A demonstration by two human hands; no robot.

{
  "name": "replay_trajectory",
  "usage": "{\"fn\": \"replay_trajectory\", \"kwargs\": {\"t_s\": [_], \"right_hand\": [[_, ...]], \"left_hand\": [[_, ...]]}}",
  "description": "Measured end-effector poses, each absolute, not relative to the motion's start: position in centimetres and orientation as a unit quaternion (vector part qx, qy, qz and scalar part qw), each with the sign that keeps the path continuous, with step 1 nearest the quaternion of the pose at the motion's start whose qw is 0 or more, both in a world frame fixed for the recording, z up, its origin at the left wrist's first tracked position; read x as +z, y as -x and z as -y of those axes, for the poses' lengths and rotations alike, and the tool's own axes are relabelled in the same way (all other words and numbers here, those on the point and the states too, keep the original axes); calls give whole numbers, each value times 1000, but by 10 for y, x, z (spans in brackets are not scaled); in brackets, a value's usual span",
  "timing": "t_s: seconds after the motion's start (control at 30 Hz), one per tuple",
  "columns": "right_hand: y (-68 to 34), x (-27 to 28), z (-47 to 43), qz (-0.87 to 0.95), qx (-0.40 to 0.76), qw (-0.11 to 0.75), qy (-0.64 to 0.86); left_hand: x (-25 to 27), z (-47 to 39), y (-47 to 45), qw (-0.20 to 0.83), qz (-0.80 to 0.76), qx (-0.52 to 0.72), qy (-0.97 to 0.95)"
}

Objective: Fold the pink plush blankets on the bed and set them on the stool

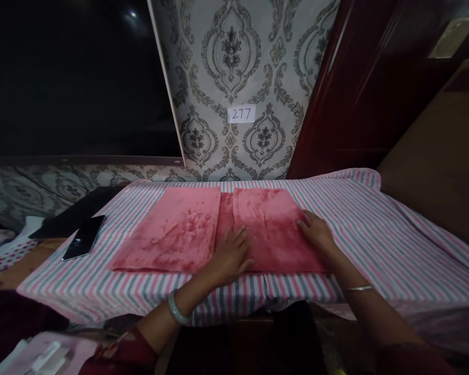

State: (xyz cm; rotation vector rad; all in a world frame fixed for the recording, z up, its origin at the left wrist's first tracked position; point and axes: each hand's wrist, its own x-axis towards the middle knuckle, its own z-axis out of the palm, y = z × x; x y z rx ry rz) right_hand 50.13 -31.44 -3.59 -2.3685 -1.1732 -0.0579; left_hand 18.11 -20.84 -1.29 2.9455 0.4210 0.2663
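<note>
Two flaps, apparently turned inward already; no further fold over them yet. Close to the near edge of the striped tablecloth point(355, 224), left hand point(232, 255), palm down, fingers loosely spread, over the strip point(225, 208) between flaps and onto the right flap point(269, 208). Farther from that edge, right hand point(318, 232) at the right flap's outer side, fingers slightly bent; cannot tell whether pinching. Flat on the tablecloth, from near edge almost to far, pink cloth point(195, 198): plush-looking, mottled with darker patches, nearly straight-edged, strip narrow.
</note>
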Motion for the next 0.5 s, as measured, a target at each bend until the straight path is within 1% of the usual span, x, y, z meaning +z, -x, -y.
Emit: {"fn": "replay_trajectory", "kwargs": {"t_s": [0.1,0.2,0.27,0.4,0.5], "right_hand": [[-516,-48,346,353,23,222,909],[-519,-52,357,334,88,262,901],[-520,-51,357,319,133,327,880],[-518,-44,352,252,252,497,791],[-515,-39,350,219,377,570,696]], "left_hand": [[-33,223,-184,97,-155,67,-981],[-45,224,-186,101,-173,84,-976],[-48,222,-185,99,-168,106,-975],[-51,221,-180,87,-152,141,-974],[-53,221,-177,77,-133,170,-973]]}}
